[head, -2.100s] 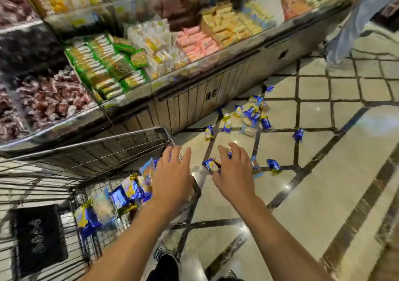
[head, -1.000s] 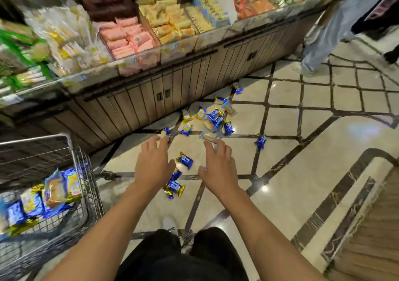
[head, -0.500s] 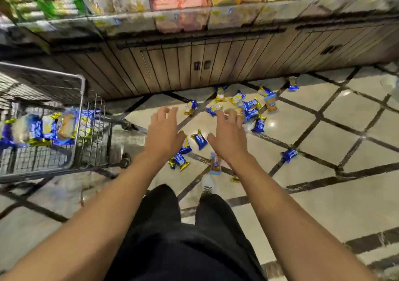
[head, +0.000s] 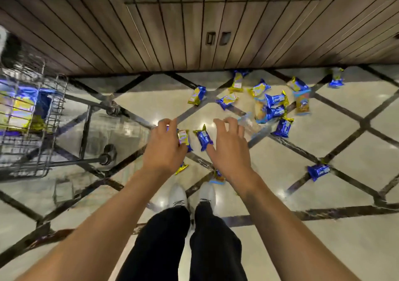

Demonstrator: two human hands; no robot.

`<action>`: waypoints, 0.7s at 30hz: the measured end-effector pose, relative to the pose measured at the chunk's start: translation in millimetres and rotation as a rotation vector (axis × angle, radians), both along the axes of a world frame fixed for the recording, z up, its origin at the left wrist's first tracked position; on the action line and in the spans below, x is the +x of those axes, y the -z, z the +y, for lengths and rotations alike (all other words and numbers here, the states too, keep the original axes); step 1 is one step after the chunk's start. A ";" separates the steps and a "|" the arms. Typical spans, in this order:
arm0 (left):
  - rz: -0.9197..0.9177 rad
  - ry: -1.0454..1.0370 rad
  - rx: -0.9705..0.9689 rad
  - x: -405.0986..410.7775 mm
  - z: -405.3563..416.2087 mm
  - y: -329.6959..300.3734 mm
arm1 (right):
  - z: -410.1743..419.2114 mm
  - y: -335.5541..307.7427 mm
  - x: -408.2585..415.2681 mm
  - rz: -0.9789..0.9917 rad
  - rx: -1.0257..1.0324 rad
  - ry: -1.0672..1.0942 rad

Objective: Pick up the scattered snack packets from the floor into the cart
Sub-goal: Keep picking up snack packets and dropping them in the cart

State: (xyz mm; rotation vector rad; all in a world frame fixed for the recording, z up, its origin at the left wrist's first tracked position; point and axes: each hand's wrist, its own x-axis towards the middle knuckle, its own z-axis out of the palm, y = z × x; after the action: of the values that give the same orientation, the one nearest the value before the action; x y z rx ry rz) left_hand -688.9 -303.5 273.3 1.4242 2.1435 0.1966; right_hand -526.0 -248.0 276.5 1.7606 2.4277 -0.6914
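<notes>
Down low, both hands reach over the floor (head: 151, 196): the left hand (head: 165, 149) curls around a packet (head: 183, 137), the right hand (head: 230, 149) hovers spread and empty beside another packet (head: 204, 138). More snack packets (head: 273, 105) lie at two o'clock; the cart (head: 41, 129) stands at nine o'clock.

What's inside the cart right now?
Through the cart wire, several blue and yellow snack packets lie piled in the basket. The count is unclear: motion blur, and the frame edge cuts off the rest.
</notes>
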 end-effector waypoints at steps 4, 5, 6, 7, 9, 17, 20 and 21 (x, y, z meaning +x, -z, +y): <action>-0.004 0.028 -0.050 -4.2 14.2 142.2 | 13.2 138.9 -0.1 -0.035 -0.056 -0.034; -0.021 0.015 -0.069 -5.6 17.2 178.2 | 17.6 174.9 0.4 -0.050 -0.064 -0.047; -0.039 0.001 -0.088 -7.3 20.2 213.2 | 22.5 210.5 1.0 -0.066 -0.070 -0.059; -0.053 -0.008 -0.106 -10.5 22.7 248.0 | 27.8 245.5 0.7 -0.078 -0.080 -0.067; -0.063 0.006 -0.129 -19.2 27.8 315.4 | 39.8 311.3 -0.9 -0.089 -0.118 -0.075; 0.012 0.105 -0.152 -28.8 44.4 494.8 | 71.4 492.1 -9.6 -0.167 -0.103 -0.245; 0.066 0.134 -0.112 -23.0 48.2 529.2 | 72.7 523.2 -16.1 -0.229 -0.100 -0.284; 0.083 0.144 -0.088 -21.4 49.3 539.2 | 71.7 531.3 -18.3 -0.233 -0.110 -0.281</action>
State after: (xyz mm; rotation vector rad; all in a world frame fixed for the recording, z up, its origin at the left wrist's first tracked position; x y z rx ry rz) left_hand -710.3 -254.2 -265.9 1.5515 2.0775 -0.0110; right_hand -544.3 -176.3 -254.7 1.3404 2.3610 -0.5440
